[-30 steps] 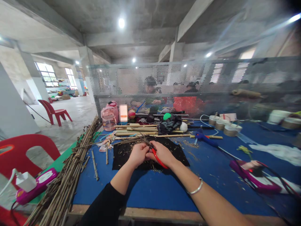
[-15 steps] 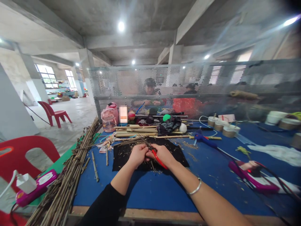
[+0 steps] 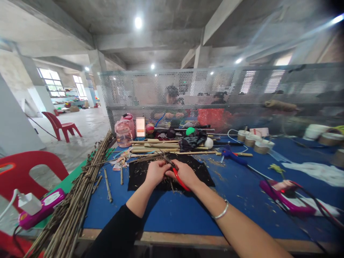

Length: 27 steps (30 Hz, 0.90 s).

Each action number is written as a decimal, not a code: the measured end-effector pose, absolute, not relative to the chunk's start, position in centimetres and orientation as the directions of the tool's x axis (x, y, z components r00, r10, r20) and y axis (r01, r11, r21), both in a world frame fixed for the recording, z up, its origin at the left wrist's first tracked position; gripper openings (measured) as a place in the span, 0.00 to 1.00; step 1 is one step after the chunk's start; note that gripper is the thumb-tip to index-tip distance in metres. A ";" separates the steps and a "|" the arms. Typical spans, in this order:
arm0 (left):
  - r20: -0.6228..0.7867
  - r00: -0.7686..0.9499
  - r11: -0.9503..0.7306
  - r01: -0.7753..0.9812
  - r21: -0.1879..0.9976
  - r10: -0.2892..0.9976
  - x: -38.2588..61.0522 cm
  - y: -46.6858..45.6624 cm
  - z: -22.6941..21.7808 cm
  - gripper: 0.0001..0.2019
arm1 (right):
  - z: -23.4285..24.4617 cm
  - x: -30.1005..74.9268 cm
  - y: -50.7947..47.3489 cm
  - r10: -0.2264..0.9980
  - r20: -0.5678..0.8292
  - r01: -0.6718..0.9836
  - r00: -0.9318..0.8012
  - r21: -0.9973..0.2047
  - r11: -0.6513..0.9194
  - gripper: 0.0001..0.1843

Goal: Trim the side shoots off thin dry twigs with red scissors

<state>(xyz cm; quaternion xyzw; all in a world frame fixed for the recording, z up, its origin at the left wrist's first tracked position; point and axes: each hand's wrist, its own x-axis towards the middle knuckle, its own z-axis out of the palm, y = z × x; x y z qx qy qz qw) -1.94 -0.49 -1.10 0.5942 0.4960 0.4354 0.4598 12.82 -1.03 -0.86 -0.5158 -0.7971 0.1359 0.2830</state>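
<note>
My right hand (image 3: 185,175) is closed around red-handled scissors (image 3: 180,181), their dark blades pointing away and to the left. Close beside it, my left hand (image 3: 156,174) has its fingers pinched together near the blades. Whatever lies in that pinch is too small and covered to name. Both hands are over a black cloth (image 3: 138,178) strewn with small plant clippings. Thin twigs (image 3: 147,158) lie along the cloth's far left edge, just beyond my left hand.
A long bundle of dry stalks (image 3: 77,193) runs along the left. Bamboo sticks (image 3: 156,146) and a pink jug (image 3: 124,134) stand before a mesh screen (image 3: 150,89). At right are a blue glue gun (image 3: 233,156), a purple power strip (image 3: 288,202) and pots (image 3: 262,146). A person sits behind the mesh.
The view has shifted slightly. Both hands stay together over the black cloth, with the scissors still in the right one; the fingers have moved only a little.
</note>
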 end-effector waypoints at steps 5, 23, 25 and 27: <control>0.060 0.129 -0.084 0.190 0.978 0.990 -2.0 -0.5 -1.1 0.10 | -1.0 13.0 -1.1 0.917 0.290 0.744 -0.276 -0.540 0.394 0.21; 0.030 0.220 -0.043 0.051 0.998 0.975 -1.6 -0.1 -1.7 0.10 | -1.0 13.2 -1.5 0.882 0.351 0.774 -0.314 -0.445 0.452 0.22; 0.027 0.209 -0.041 0.062 0.997 0.978 -1.6 -0.2 -1.7 0.11 | -0.9 13.1 -1.4 0.889 0.340 0.774 -0.306 -0.455 0.440 0.20; 0.017 0.181 -0.029 0.062 0.998 0.983 -1.5 -0.3 -1.7 0.11 | -0.8 13.1 -1.3 0.905 0.331 0.793 -0.267 -0.458 0.401 0.19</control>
